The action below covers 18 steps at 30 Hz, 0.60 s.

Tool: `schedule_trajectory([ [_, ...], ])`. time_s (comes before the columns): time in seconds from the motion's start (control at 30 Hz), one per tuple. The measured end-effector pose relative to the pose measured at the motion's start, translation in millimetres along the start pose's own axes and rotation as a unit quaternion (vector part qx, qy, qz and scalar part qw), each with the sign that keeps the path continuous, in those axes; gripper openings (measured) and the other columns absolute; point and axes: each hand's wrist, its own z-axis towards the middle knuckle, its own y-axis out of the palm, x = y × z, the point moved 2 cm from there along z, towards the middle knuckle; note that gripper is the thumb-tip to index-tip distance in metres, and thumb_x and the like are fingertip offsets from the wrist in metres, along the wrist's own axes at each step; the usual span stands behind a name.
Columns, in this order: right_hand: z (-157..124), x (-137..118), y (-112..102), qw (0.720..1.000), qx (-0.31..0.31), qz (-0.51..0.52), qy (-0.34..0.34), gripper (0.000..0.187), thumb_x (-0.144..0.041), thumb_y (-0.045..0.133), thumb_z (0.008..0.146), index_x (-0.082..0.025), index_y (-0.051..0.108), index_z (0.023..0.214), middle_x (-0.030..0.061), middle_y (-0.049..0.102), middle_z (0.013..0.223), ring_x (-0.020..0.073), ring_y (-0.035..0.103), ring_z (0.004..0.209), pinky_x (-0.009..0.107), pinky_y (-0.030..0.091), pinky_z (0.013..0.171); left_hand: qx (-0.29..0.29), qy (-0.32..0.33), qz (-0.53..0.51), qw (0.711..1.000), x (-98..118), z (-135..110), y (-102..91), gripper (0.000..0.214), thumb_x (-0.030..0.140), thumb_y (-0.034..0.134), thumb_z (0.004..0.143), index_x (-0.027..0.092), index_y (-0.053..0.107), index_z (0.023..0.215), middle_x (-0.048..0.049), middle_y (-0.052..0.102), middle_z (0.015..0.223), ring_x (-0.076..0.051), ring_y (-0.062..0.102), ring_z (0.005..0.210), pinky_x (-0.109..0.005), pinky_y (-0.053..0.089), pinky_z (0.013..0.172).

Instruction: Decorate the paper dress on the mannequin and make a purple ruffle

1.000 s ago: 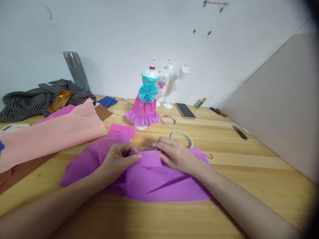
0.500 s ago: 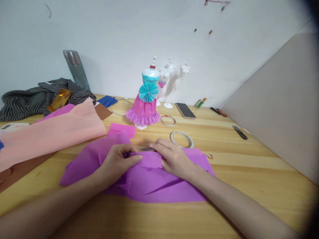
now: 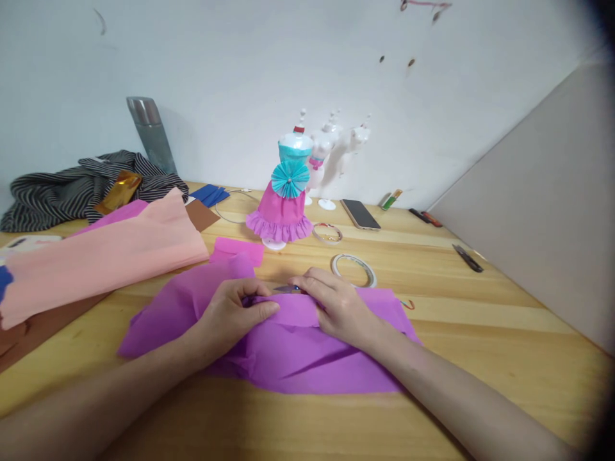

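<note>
Purple crepe paper (image 3: pixel 307 362) lies spread and wrinkled on the table in front of me, its upper edge raised in a folded strip. My left hand (image 3: pixel 233 314) pinches that edge between thumb and fingers. Close by on the right, my right hand (image 3: pixel 336 307) is closed around small scissors (image 3: pixel 284 289), their pointed blades aimed left along the paper's far edge. A blue spot shows at the pivot; the handles are hidden under my fingers. Beyond the paper stands a small white dress form (image 3: pixel 293 141) in a turquoise top, fan rosette and pink ruffled skirt.
Left lie peach paper (image 3: pixel 110 262), a pink piece (image 3: pixel 237 250) and striped cloth (image 3: pixel 52 192). A bottle (image 3: pixel 152 134) leans on the wall. Behind my right hand are a tape roll (image 3: pixel 354 270) and a phone (image 3: pixel 360 214). A craft knife (image 3: pixel 467 258) lies farther right.
The whole view has shifted slightly, so things sit a little farther right. Both hands keep nearly the same hold on the paper and scissors.
</note>
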Motion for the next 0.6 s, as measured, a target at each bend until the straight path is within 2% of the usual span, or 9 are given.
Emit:
schedule_trajectory([
  [0.33, 0.8, -0.2, -0.4, 1.0, -0.006, -0.007, -0.011, 0.027, -0.003, 0.042, 0.085, -0.014, 0.06, 0.101, 0.0055, 0.059, 0.076, 0.0153, 0.055, 0.067, 0.026, 0.048, 0.058, 0.005, -0.005, 0.025, 1.0, -0.6, 0.0, -0.6, 0.015, 0.028, 0.066, 0.065, 0.014, 0.062, 0.06, 0.0035, 0.053, 0.055, -0.009, 0.043, 0.056, -0.022, 0.034, 0.055],
  [0.6, -2.8, 3.7, 0.5, 1.0, -0.012, -0.005, 0.002, 0.046, 0.005, 0.038, 0.069, -0.015, 0.061, 0.103, 0.0054, 0.059, 0.078, 0.016, 0.056, 0.069, 0.026, 0.048, 0.059, 0.002, 0.0, 0.028, 1.0, -0.8, 0.0, -0.6, 0.015, 0.027, 0.066, 0.065, 0.014, 0.062, 0.06, 0.0028, 0.055, 0.056, -0.01, 0.045, 0.056, -0.022, 0.035, 0.055],
])
